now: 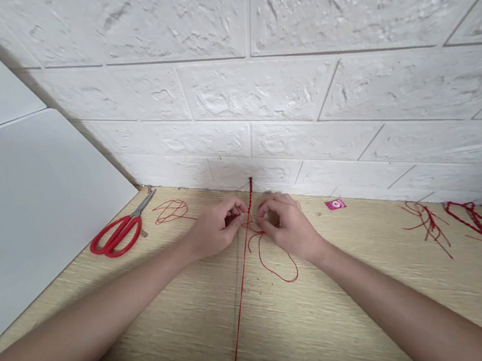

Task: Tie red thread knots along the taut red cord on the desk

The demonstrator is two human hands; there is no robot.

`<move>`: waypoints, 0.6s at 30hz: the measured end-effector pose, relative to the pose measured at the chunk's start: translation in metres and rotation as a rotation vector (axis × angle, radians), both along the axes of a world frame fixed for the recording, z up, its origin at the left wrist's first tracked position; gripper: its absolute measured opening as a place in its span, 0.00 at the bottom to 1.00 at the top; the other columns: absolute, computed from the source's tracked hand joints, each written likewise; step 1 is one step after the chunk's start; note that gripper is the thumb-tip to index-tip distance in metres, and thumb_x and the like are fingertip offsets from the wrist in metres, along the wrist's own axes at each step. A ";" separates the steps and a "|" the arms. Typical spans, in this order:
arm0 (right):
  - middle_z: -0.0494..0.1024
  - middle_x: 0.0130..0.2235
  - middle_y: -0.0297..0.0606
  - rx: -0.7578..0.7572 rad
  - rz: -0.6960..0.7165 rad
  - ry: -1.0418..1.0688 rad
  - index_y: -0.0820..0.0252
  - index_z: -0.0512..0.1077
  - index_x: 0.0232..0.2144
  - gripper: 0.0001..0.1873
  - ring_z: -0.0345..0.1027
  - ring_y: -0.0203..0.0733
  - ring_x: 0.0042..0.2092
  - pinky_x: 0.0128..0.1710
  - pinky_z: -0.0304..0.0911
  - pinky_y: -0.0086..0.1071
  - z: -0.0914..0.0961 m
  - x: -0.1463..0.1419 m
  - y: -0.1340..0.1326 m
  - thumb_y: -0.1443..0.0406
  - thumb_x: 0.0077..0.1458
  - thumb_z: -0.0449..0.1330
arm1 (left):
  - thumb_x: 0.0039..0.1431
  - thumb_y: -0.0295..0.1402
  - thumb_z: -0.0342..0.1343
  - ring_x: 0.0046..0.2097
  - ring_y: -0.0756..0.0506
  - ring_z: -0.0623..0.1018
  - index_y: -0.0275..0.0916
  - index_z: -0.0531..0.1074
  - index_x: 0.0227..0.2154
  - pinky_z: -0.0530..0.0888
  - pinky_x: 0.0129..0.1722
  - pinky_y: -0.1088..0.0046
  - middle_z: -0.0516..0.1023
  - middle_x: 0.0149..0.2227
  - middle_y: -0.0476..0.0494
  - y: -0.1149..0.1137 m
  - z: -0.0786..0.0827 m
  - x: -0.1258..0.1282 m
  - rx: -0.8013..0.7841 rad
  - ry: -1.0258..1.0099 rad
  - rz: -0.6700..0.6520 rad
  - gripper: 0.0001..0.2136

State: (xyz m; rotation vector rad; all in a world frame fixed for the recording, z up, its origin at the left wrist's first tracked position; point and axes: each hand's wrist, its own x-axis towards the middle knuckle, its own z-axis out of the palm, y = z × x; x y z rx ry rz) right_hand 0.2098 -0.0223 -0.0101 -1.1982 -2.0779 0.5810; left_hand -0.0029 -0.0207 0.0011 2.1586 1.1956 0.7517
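A red cord (pixel 241 297) runs taut from a dark fixing point at the foot of the wall toward me, its far stretch knotted into a short braid (pixel 249 200). Just left of the cord, my left hand (pixel 219 223) pinches a thin red thread (pixel 171 212), which trails off in loose loops on that side. My right hand (pixel 282 223) is pinched close to the cord's right side, also on red thread. Beneath it a large loop of thread (pixel 277 276) lies on the table. The fingertips partly hide where the threads cross the cord.
Red-handled scissors (pixel 117 235) lie at the left beside a white panel (pixel 45 197). A small pink packet (pixel 335 204) sits near the wall. Cut red thread scraps (pixel 429 222) and a bundle of red braided cord (pixel 481 225) lie at the right on the wooden table (pixel 313 341).
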 end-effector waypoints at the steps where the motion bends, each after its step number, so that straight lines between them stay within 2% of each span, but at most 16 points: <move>1: 0.76 0.39 0.38 -0.003 -0.011 0.013 0.58 0.74 0.31 0.03 0.66 0.45 0.45 0.48 0.55 0.41 0.000 0.000 0.001 0.69 0.56 0.60 | 0.64 0.32 0.52 0.33 0.50 0.73 0.39 0.68 0.41 0.69 0.34 0.72 0.74 0.32 0.49 0.000 0.001 0.000 -0.011 -0.007 -0.001 0.05; 7: 0.74 0.50 0.40 0.032 0.001 -0.069 0.56 0.76 0.34 0.03 0.62 0.50 0.53 0.51 0.53 0.44 -0.001 -0.001 -0.003 0.64 0.55 0.64 | 0.62 0.34 0.56 0.30 0.52 0.69 0.39 0.69 0.43 0.67 0.31 0.73 0.71 0.30 0.52 -0.001 0.004 0.000 -0.063 -0.037 -0.045 0.08; 10: 0.75 0.48 0.40 0.011 0.006 -0.041 0.57 0.75 0.31 0.03 0.63 0.50 0.53 0.50 0.53 0.44 -0.001 0.000 -0.002 0.66 0.57 0.62 | 0.61 0.32 0.56 0.30 0.51 0.69 0.40 0.69 0.43 0.68 0.33 0.73 0.70 0.30 0.52 0.000 0.003 -0.001 -0.079 -0.043 -0.047 0.08; 13: 0.75 0.36 0.37 -0.094 -0.032 0.163 0.58 0.72 0.31 0.04 0.66 0.43 0.41 0.42 0.58 0.39 -0.003 0.001 0.002 0.65 0.58 0.59 | 0.61 0.32 0.56 0.31 0.51 0.70 0.40 0.69 0.43 0.68 0.33 0.73 0.70 0.30 0.51 0.002 0.002 -0.002 -0.111 -0.059 -0.038 0.08; 15: 0.72 0.30 0.33 -0.205 -0.057 0.382 0.58 0.69 0.33 0.06 0.64 0.38 0.32 0.34 0.58 0.34 -0.005 0.002 0.005 0.62 0.60 0.58 | 0.60 0.32 0.56 0.31 0.51 0.69 0.40 0.69 0.42 0.67 0.32 0.74 0.69 0.30 0.52 0.003 0.001 -0.002 -0.124 -0.069 -0.028 0.08; 18: 0.73 0.30 0.32 -0.284 -0.047 0.676 0.57 0.67 0.37 0.09 0.66 0.37 0.31 0.32 0.59 0.32 -0.009 0.003 0.009 0.61 0.57 0.61 | 0.60 0.33 0.57 0.29 0.52 0.67 0.40 0.69 0.42 0.66 0.30 0.74 0.68 0.29 0.52 0.004 0.000 -0.003 -0.131 -0.071 -0.027 0.09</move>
